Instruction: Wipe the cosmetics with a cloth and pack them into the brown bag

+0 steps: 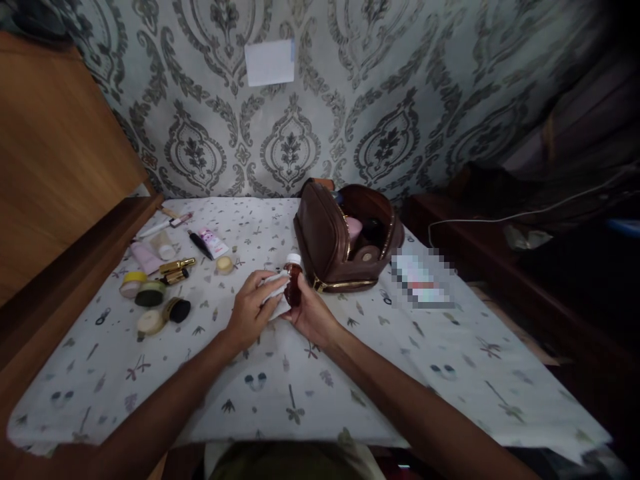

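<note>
Near the middle of the table, my right hand (314, 312) holds an upright brown bottle (293, 283) with a white cap. My left hand (251, 308) presses a white cloth or tissue (277, 305) against the bottle's left side, its fingers spread over the cloth. Just behind and right of my hands stands a brown cosmetic bag (325, 240), unzipped, with a pink item (353, 229) and dark items inside. A small round cream-coloured jar (224, 265) lies to the left of the hands.
Several jars, tubes and gold lipsticks (177, 265) lie on the left of the patterned tablecloth (200, 393). A blurred-out item (423, 279) is right of the bag. A wooden panel (55, 133) borders the left; a white cable (500, 219) runs at right.
</note>
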A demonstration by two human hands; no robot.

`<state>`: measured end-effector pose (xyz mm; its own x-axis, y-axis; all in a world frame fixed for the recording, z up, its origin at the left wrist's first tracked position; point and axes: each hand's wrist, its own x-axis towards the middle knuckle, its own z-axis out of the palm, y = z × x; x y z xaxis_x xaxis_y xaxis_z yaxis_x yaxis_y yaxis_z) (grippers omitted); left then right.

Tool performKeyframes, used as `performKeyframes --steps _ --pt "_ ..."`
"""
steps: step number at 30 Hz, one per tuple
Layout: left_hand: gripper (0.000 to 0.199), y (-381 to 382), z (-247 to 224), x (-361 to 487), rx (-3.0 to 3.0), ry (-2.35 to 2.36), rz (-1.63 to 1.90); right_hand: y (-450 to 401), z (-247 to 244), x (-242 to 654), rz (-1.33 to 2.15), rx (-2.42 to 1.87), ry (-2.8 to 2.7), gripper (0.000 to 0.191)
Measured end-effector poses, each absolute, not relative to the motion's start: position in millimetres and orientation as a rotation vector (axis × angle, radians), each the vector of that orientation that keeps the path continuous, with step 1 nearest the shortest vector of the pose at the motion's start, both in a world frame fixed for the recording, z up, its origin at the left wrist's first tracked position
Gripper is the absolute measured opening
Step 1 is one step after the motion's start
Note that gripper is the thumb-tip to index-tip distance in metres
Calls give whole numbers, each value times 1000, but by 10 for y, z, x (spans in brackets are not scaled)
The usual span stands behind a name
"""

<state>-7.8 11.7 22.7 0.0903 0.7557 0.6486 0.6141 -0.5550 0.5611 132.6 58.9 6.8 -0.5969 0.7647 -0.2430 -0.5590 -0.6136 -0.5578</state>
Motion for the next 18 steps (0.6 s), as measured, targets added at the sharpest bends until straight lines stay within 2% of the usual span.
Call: performKeyframes --steps 7,12,18 --pt "39 47 294 -28 2516 1191 1361 623 76 1378 2233 -609 -473 43" --pt "40 -13 335 55 2659 1092 1311 624 74 1436 2270 -596 -518 39" --pt "37 -13 325 62 2672 1160 1387 623 122 1442 2334 -661 -429 39"
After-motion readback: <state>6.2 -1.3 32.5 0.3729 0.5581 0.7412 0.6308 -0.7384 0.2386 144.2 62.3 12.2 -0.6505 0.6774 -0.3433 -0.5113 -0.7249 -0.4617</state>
